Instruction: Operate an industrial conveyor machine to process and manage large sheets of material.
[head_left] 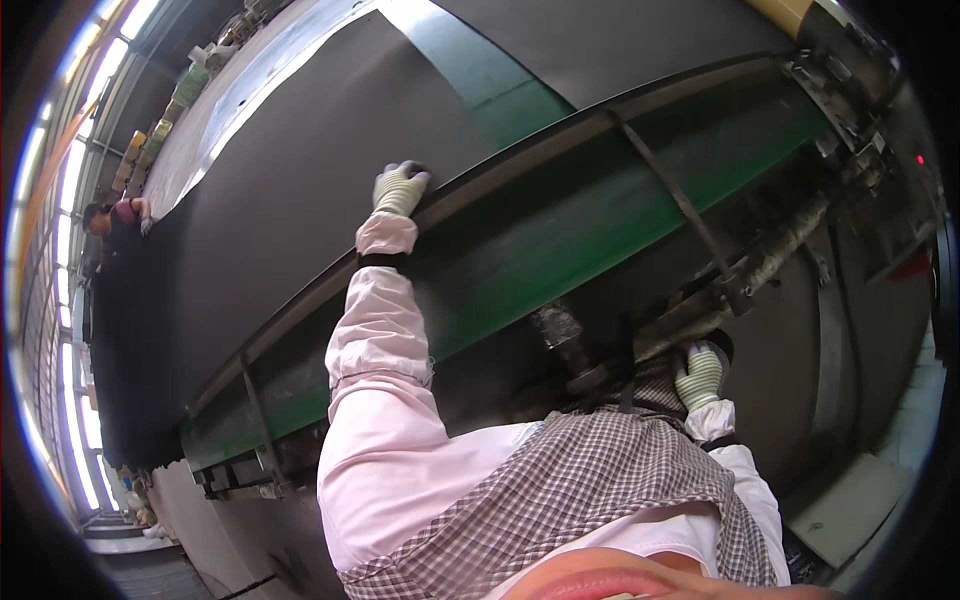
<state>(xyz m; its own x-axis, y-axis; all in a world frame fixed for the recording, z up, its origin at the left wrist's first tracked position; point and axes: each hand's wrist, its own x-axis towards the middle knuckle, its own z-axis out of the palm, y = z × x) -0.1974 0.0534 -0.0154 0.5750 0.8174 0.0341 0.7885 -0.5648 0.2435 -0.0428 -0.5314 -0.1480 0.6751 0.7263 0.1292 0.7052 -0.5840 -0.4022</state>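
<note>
My left hand (401, 188), in a pale striped glove, reaches forward onto a wide dark grey sheet (300, 150) near its front edge. Its fingers are curled down against the sheet; whatever they may hold is hidden. Under that edge runs a long dark rail (520, 155), with a green belt (540, 260) below it. Low on the right, beside the checked apron (560, 480), is my right hand (703, 375) in a matching glove. Its fingers are bent in against a dark part at my waist, and I cannot make out what is in them.
Another person (122, 225) stands at the sheet's far left edge, one gloved hand on it. A second dark sheet (620, 45) lies beyond a pale green strip (500, 90). Machine parts (845, 110) crowd the right, and a metal bar (670, 190) crosses the belt.
</note>
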